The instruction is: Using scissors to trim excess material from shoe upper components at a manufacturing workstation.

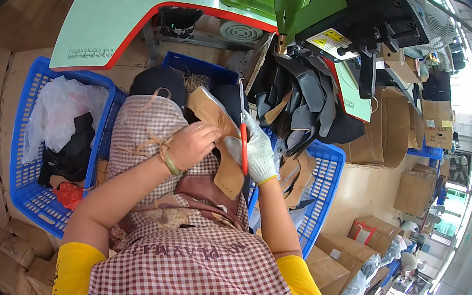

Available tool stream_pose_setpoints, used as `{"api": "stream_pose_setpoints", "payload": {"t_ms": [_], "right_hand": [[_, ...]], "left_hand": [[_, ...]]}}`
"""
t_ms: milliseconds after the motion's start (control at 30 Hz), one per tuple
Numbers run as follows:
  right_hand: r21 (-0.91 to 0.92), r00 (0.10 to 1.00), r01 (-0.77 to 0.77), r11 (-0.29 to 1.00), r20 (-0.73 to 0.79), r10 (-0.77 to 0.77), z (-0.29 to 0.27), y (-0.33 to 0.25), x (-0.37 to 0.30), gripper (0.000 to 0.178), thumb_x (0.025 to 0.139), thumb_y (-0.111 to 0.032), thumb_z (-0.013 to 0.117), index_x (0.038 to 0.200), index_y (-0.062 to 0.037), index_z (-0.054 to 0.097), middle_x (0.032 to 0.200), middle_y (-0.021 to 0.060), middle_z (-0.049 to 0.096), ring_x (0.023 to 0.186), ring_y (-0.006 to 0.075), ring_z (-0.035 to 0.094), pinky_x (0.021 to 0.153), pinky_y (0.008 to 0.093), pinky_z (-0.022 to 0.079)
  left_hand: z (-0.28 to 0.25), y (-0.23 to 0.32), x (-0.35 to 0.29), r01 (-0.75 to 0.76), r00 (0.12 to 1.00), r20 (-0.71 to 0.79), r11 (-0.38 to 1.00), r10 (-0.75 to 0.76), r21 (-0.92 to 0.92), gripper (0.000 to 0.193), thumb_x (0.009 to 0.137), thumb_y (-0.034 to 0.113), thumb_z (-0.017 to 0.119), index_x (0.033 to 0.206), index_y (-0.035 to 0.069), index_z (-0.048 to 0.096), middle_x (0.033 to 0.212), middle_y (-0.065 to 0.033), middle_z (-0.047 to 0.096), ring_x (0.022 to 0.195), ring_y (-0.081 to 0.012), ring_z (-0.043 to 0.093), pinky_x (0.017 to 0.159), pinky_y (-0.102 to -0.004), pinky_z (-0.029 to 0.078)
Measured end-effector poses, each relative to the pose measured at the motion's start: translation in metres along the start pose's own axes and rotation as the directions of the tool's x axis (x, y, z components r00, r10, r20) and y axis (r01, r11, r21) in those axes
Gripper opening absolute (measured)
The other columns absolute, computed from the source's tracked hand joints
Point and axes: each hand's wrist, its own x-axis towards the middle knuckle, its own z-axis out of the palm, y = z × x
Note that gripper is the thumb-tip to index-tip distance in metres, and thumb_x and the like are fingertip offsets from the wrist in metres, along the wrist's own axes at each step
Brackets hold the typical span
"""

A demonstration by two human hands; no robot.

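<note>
A long, curved tan piece (231, 174), leather-like with small holes along its edge, lies over my lap. My left hand (191, 144), bare with a green bangle on the wrist, has its fingers closed at the middle of this piece. In a whitish knit glove, my right hand (260, 154) grips a pair of scissors (243, 139) with red handles, their blades pointing away from me. The gloved thumb also rests against the tan piece. What the left fingertips pinch is partly hidden by the hand itself.
A green machine (306, 5) on a pale green, red-edged table (129, 3) stands ahead. Dark cut pieces (303, 87) hang at its right. Blue baskets stand left (27, 116) and right (328, 186) of my legs. Cardboard boxes (381, 132) fill the right side.
</note>
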Motion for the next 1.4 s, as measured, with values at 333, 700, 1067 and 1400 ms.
{"api": "stream_pose_setpoints", "payload": {"t_ms": [333,700,1067,1400], "right_hand": [[0.178,0.95,-0.241,0.954,-0.16,0.27,-0.072,-0.025,-0.075,0.071,0.075,-0.016,0.069,0.14,-0.0053,0.042,0.083,0.0034,0.059,0.072,0.0123,0.057,0.069,0.0256,0.047],[0.495,0.783,-0.591,0.637,0.543,0.305,-0.059,-0.004,-0.136,0.076,0.091,-0.049,0.054,0.149,-0.009,0.025,0.081,0.0014,0.06,0.05,0.0053,0.049,0.046,0.0182,0.041],[0.54,0.774,-0.612,0.578,0.558,0.298,-0.055,0.006,-0.127,0.074,0.093,-0.05,0.052,0.15,-0.0118,0.024,0.077,0.0006,0.06,0.048,0.0042,0.046,0.042,0.0191,0.036],[0.73,0.743,-0.668,0.145,0.642,0.191,-0.043,0.042,-0.133,0.069,0.093,-0.046,0.055,0.148,-0.0109,0.03,0.079,0.0004,0.059,0.051,0.0042,0.047,0.044,0.0174,0.036]], "left_hand": [[0.023,0.018,0.016,-0.132,0.991,-0.032,0.991,0.131,-0.016,0.014,0.075,0.008,0.066,0.088,0.002,0.065,0.1,-0.0142,0.066,0.094,-0.0295,0.066,0.084,-0.0369,0.054],[0.026,0.017,0.015,-0.173,0.985,-0.013,0.984,0.174,0.038,0.017,0.077,0.01,0.064,0.09,0.0,0.065,0.102,-0.0182,0.067,0.098,-0.03,0.066,0.086,-0.0375,0.053],[0.025,0.017,0.014,-0.132,0.991,-0.019,0.991,0.132,0.023,0.018,0.076,0.007,0.069,0.094,0.002,0.068,0.102,-0.0141,0.069,0.096,-0.0272,0.067,0.083,-0.0359,0.054],[0.027,0.015,0.013,-0.117,0.993,-0.004,0.993,0.117,0.013,0.018,0.075,0.013,0.069,0.09,0.003,0.067,0.104,-0.016,0.068,0.098,-0.0278,0.066,0.085,-0.0369,0.053]]}}
